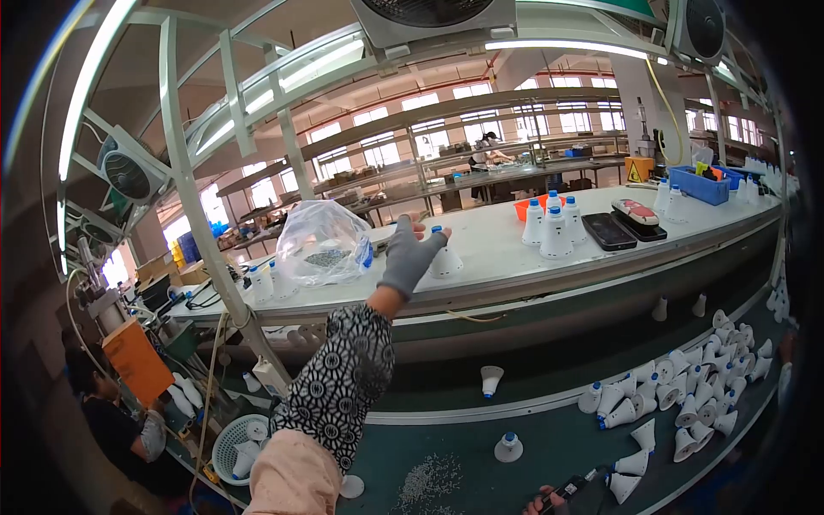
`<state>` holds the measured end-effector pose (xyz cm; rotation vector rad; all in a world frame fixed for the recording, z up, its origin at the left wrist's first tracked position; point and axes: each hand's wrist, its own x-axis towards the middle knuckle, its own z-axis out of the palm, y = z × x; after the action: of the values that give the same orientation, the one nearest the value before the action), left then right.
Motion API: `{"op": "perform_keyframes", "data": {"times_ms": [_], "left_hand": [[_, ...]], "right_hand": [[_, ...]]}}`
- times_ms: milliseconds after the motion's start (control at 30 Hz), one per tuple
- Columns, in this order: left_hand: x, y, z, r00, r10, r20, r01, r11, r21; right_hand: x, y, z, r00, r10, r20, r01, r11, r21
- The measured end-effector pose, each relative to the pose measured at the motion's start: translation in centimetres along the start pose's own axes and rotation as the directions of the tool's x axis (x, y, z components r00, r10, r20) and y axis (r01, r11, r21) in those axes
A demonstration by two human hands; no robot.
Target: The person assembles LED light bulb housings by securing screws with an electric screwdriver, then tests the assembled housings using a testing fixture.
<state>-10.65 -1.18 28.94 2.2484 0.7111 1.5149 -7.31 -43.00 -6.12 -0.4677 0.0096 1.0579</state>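
Cone, white w/ blue tip (pixel 447 263), stands on upper bench (pixel 506 251), right at L hand (pixel 416 255). L hand: grey glove, bare fingertips, arm stretched fwd in patterned sleeve (pixel 339 373). Fingers spread around level of blue tip, partly in front of it — cannot tell whether they touch or are closed on it.

R hand (pixel 548 500), bottom edge, partly cut off: fingers wrapped round black hand tool (pixel 573 487), tip pointing up and R, near loose cones on lower bench (pixel 382 446).

Upper bench, L of gloved hand: clear plastic bag (pixel 322 243) w/ small parts inside. R of hand: cone group (pixel 556 230) by orange tray (pixel 521 209); 2 dark flat devices (pixel 609 231), one bearing a red-and-white item (pixel 635 211); farther R, blue bin (pixel 699 185).

Lower bench: heap of small pale parts (pixel 429 482); single upright cone (pixel 509 448) R of it; large pile of cones (pixel 699 378) at far R, mostly lying or tilted. Green basket (pixel 220 453) at L, cones inside. Co-worker (pixel 107 429) beyond basket, lower L; 2nd person (pixel 483 154) in bkgd — detail too small to tell.
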Motion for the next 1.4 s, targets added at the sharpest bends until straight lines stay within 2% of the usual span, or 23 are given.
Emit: {"op": "perform_keyframes", "data": {"times_ms": [67,167,267,367,467,500,533,567,633,667,700,767,833,900,933,1000,1033,1133,1233,1333,1400], "left_hand": [[1.0,-2.0,1.1,0.985,-0.121,0.125,0.116,0.992,0.043],[1.2,-2.3,1.0,0.922,-0.162,0.351,0.113,0.981,0.156],[0.3,-0.7,0.6,0.930,-0.179,0.320,0.128,0.977,0.173],[0.1,-1.4,0.3,0.947,-0.074,0.313,0.060,0.997,0.055],[-0.7,-0.7,-0.9,0.980,0.131,0.152,-0.098,0.972,-0.212],[-1.9,1.6,-2.1,0.979,0.103,0.178,-0.039,0.943,-0.330],[-3.7,4.3,-3.7,0.975,0.071,0.212,0.030,0.899,-0.437],[-5.7,6.0,-4.5,0.953,0.002,0.304,0.193,0.767,-0.612],[-11.0,7.5,-5.2,0.851,-0.112,0.513,0.516,0.367,-0.775],[-13.6,7.0,-4.9,0.780,-0.134,0.611,0.624,0.233,-0.746],[-16.9,6.1,-3.8,0.715,-0.124,0.688,0.698,0.185,-0.691],[-24.1,3.8,-1.0,0.589,-0.090,0.803,0.801,0.193,-0.566],[-30.4,1.7,1.4,0.510,-0.084,0.856,0.842,0.252,-0.477],[-34.5,1.7,1.1,0.431,-0.173,0.886,0.902,0.130,-0.413],[-35.4,1.7,0.7,0.520,-0.137,0.843,0.780,0.480,-0.402],[-36.8,2.0,-0.3,0.499,-0.189,0.846,0.787,0.508,-0.350],[-37.0,2.1,-0.6,0.381,-0.282,0.880,0.922,0.192,-0.338],[-37.2,2.4,-1.0,0.333,-0.400,0.854,0.936,0.029,-0.352],[-37.6,2.2,-1.4,0.397,-0.434,0.809,0.917,0.162,-0.363],[-38.0,2.4,-1.6,0.412,-0.438,0.799,0.910,0.159,-0.382],[-38.2,2.6,-1.7,0.382,-0.439,0.813,0.919,0.088,-0.384]], "right_hand": [[-0.3,0.1,0.1,1.000,0.000,-0.002,0.000,1.000,-0.008],[-0.7,0.0,0.9,1.000,-0.020,-0.002,0.020,1.000,-0.019],[-0.9,-0.2,1.2,0.999,-0.036,0.013,0.036,0.999,-0.020],[-0.7,0.2,0.8,0.999,-0.036,0.033,0.036,0.999,-0.006],[-0.8,0.4,0.9,0.999,-0.051,0.011,0.051,0.997,-0.051],[-0.7,0.4,0.8,0.999,-0.051,0.005,0.051,0.997,-0.066],[-0.7,0.4,0.6,0.999,-0.046,-0.005,0.045,0.996,-0.082],[-0.6,0.4,0.6,0.999,-0.036,-0.006,0.036,0.997,-0.072],[1.8,0.7,-2.8,0.998,-0.029,0.052,0.034,0.996,-0.085],[2.2,1.4,-4.8,0.997,-0.008,0.074,0.015,0.996,-0.088],[1.9,1.7,-4.9,0.997,-0.023,0.069,0.029,0.996,-0.083],[1.6,1.3,-3.5,0.997,-0.063,0.046,0.067,0.992,-0.111],[1.4,1.2,-2.8,0.997,-0.080,-0.005,0.079,0.986,-0.145],[1.4,1.3,-3.2,0.997,-0.068,-0.031,0.064,0.989,-0.132],[1.7,1.2,-3.3,0.997,-0.075,-0.011,0.073,0.990,-0.122],[1.9,1.2,-3.4,0.997,-0.052,0.063,0.056,0.996,-0.066],[2.0,1.2,-3.5,0.996,-0.041,0.074,0.045,0.997,-0.058],[2.2,1.1,-3.8,0.994,-0.028,0.102,0.035,0.997,-0.064],[2.0,1.2,-3.4,0.995,-0.033,0.091,0.039,0.997,-0.069],[2.1,1.2,-3.4,0.997,-0.037,0.066,0.044,0.992,-0.115],[2.0,1.2,-3.2,0.998,-0.046,0.053,0.052,0.991,-0.126]]}}
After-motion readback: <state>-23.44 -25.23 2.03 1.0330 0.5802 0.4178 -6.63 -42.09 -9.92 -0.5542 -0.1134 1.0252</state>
